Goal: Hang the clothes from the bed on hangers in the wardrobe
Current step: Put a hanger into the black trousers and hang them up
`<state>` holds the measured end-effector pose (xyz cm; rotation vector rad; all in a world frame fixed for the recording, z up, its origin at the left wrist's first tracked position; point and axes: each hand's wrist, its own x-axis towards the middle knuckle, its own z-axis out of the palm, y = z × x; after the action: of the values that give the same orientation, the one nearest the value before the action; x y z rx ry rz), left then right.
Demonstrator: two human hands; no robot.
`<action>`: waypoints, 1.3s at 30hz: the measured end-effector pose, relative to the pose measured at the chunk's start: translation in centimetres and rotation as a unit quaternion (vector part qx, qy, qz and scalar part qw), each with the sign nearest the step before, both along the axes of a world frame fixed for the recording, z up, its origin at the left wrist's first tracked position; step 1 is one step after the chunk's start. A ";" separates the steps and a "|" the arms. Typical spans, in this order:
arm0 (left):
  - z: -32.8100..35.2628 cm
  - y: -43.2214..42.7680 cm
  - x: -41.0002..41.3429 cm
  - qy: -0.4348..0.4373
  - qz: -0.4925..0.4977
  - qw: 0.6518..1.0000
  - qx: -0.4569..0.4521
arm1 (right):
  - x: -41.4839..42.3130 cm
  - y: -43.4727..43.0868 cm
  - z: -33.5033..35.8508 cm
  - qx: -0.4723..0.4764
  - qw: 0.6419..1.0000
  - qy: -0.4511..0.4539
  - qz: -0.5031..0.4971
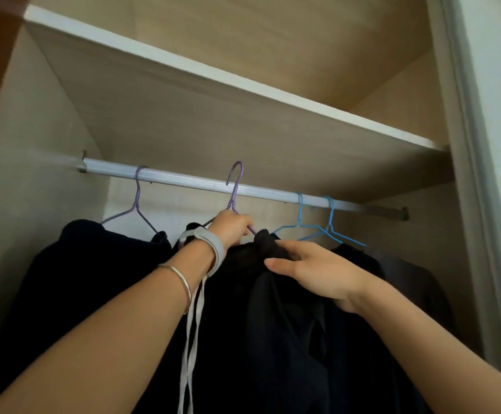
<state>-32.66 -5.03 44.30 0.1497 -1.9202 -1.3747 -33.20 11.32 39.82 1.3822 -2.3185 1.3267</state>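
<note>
A silver wardrobe rail [183,180] runs across the wardrobe. My left hand [232,227] grips a purple wire hanger [236,186] just below its neck; the hook sits raised above the rail, not resting on it. A dark garment [273,318] hangs from this hanger. My right hand [312,271] pinches the garment's bunched top next to the hanger's right shoulder. Another purple hanger [137,198] hangs at the left with a dark garment [88,264] on it.
Two blue hangers [315,222] hang on the rail to the right, with dark clothes [407,279] below. A wooden shelf [228,85] lies close above the rail. The wardrobe's side walls stand left and right. A grey strap [194,324] dangles from my left wrist.
</note>
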 end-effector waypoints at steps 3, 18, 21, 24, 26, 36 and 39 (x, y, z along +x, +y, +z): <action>1.8 -1.1 -0.2 0.000 0.005 1.000 0.003 | -0.6 -2.0 0.7 -0.079 0.994 -0.059 0.039; 3.3 -8.6 -1.2 -0.007 0.103 0.995 0.007 | -2.1 -13.2 2.9 -0.195 0.968 -0.152 0.045; 2.7 -9.2 0.4 -0.048 0.101 0.992 -0.063 | -1.8 -13.5 2.2 -0.190 0.970 -0.143 0.040; 1.9 -9.0 3.4 -0.083 0.204 0.947 -0.233 | -2.2 -13.2 0.8 -0.169 0.971 -0.162 0.044; 1.1 -8.9 5.9 -0.074 0.297 0.899 -0.313 | -2.3 -13.1 -0.2 -0.175 0.964 -0.190 0.066; -2.1 -10.1 11.3 -0.230 0.349 0.893 -0.168 | -1.7 -11.5 0.9 -0.073 0.978 -0.178 0.082; -2.1 -10.0 11.3 -0.148 0.321 0.932 -0.081 | -1.4 -12.4 0.5 -0.119 0.966 -0.207 0.103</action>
<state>-21.31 -15.03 42.16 0.8644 -1.9583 -0.7789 -34.58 -1.09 40.30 1.4053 -2.1849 2.0565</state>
